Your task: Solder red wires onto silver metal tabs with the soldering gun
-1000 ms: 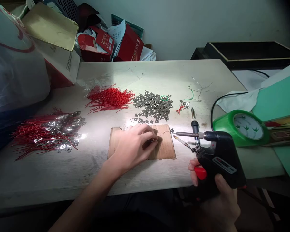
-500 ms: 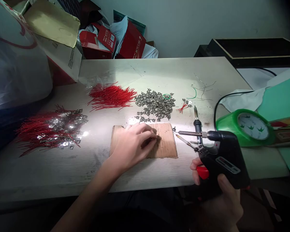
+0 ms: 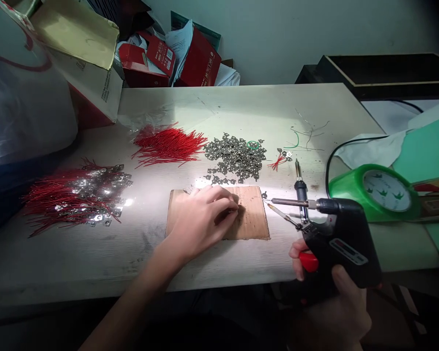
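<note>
My left hand (image 3: 208, 214) rests on a piece of cardboard (image 3: 254, 219), its fingers pinched together; whatever is between the fingertips is too small or hidden to name. In my right hand (image 3: 346, 297) is a black soldering gun (image 3: 351, 243) with a red trigger, its iron tip pointing left past the cardboard's right edge. A small metal terminal (image 3: 264, 195) lies near that tip. Behind the cardboard sits a pile of small metal terminals (image 3: 237, 156), with a bundle of red wires (image 3: 170, 144) beside it. Red wires with metal pieces attached (image 3: 80, 192) are heaped at the left.
A roll of tape (image 3: 376, 192) in green stands at the right, near a black cable. Wire scraps (image 3: 309, 134) and a few red wires (image 3: 277, 162) lie behind the soldering gun. Red boxes (image 3: 201, 58) with papers stand at the back, and a white bag (image 3: 25, 97) at the left.
The view has shifted very slightly. The soldering gun appears a little further right; my left hand keeps its pinch on the cardboard.
</note>
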### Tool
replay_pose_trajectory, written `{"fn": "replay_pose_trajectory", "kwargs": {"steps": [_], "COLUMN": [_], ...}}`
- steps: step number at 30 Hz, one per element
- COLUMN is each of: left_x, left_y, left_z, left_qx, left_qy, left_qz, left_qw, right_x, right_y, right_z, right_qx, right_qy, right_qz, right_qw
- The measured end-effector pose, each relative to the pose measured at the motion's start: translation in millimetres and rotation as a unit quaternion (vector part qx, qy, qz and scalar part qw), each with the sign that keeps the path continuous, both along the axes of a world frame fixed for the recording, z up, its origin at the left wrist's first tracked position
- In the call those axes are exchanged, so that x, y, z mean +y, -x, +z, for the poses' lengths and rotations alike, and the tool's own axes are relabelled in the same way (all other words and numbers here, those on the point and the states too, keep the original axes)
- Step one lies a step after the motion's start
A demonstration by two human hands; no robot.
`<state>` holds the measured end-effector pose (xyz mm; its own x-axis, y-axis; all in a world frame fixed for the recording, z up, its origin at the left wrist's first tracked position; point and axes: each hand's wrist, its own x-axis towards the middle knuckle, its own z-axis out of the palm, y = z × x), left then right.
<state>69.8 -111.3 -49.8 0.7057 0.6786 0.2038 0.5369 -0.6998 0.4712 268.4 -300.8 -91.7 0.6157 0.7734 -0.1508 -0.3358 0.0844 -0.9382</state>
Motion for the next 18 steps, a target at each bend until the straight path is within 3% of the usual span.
{"fn": "replay_pose_trajectory", "kwargs": {"steps": [13,18], "left_x": [1,0], "left_y": [-17,-18], "left_z": [-1.5,-2.2], "left_qx": [0.002,0.003], "left_qy": [0.002,-0.009], "left_qz": [-0.035,-0.036], "left_qw": [0.999,0.999], "right_x": [7,5], "right_y": [6,1], "right_z": [9.7,6.7], "right_qx": [-0.03,-0.047], "right_qy": [0.021,0.015], "right_qz": [-0.031,-0.012], "right_qw": [0.999,0.999]}}
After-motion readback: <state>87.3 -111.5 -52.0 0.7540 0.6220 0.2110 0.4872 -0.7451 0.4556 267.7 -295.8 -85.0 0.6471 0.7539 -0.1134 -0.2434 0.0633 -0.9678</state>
